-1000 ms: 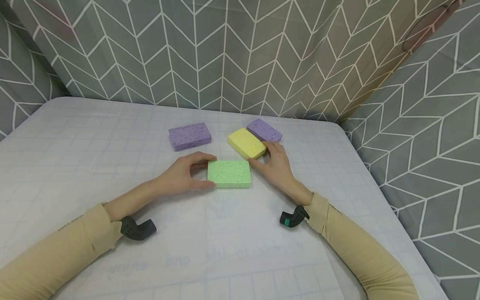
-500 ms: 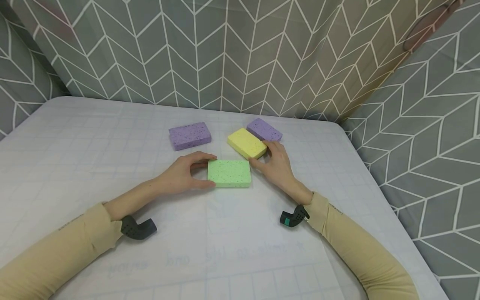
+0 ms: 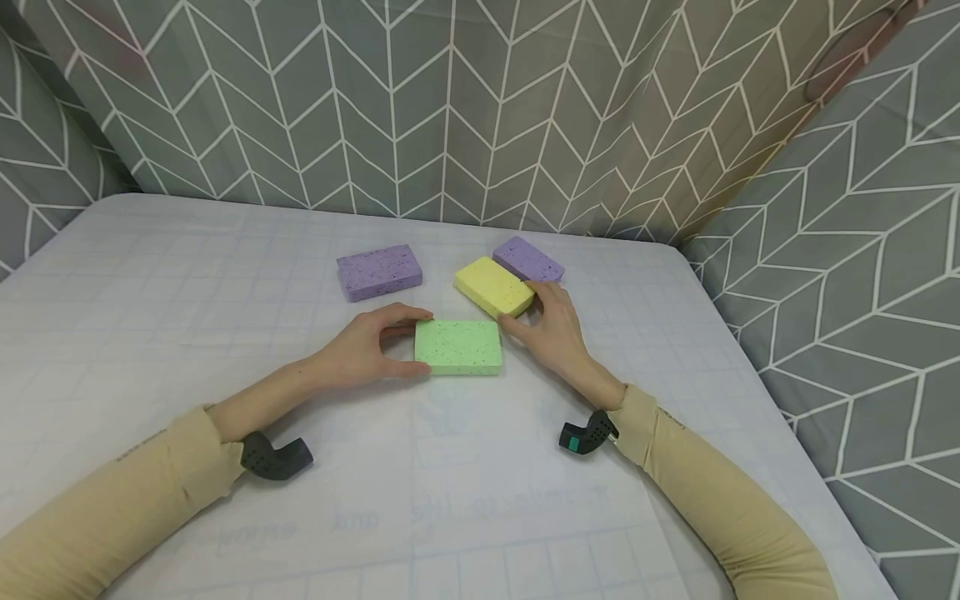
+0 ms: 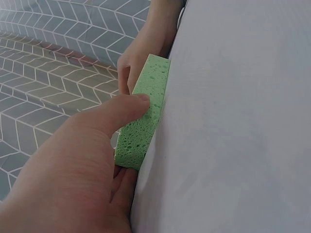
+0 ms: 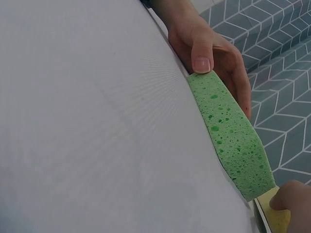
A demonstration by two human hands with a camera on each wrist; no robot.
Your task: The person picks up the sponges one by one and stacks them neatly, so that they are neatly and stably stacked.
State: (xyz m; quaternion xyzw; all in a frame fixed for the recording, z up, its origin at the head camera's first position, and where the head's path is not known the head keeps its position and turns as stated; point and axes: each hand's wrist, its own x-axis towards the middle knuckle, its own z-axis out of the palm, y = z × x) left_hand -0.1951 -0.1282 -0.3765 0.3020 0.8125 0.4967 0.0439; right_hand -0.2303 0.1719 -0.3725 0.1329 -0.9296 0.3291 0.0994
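A green sponge (image 3: 458,346) lies flat on the white-covered table. My left hand (image 3: 372,343) grips its left end, thumb on the near edge and fingers on the far edge; the left wrist view shows the thumb pressed on the sponge's porous side. Just behind and right lies a yellow sponge (image 3: 492,286), set at a slant. My right hand (image 3: 552,331) holds it by the right end between thumb and fingers. In the right wrist view only part of the yellow sponge (image 5: 276,213) shows, with the right thumb against it.
One purple sponge (image 3: 380,272) lies behind the left hand. Another purple sponge (image 3: 528,259) sits right behind the yellow one, partly covered by it. A grey patterned curtain (image 3: 420,108) hangs along the table's far edge. Faint writing shows on the cover (image 3: 420,517) in front.
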